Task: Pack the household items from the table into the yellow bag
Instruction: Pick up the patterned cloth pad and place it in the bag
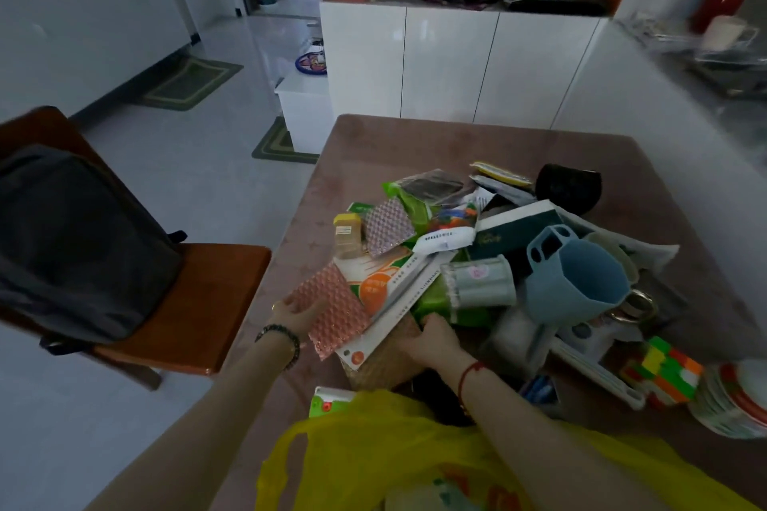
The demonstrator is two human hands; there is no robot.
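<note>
A yellow plastic bag [373, 448] lies open at the near edge of the table [415, 145]. Beyond it sits a pile of household items: a pink bubble-wrap piece [332, 311], an orange and white flat packet [386, 286], a woven basket [382, 361] under them, a pale ribbed cup [481, 282], a blue plastic holder [577, 282] and a dark green box [514, 232]. My left hand [296, 315] grips the left side of the stack at the bubble wrap. My right hand [431, 340] holds the basket's right side, under the packet.
A puzzle cube [664, 373] and stacked plates [734, 402] lie at the table's right. A black bowl [568, 187] stands at the back. A wooden chair [199, 303] with a dark backpack [79, 245] stands left of the table. White cabinets [448, 62] rise behind.
</note>
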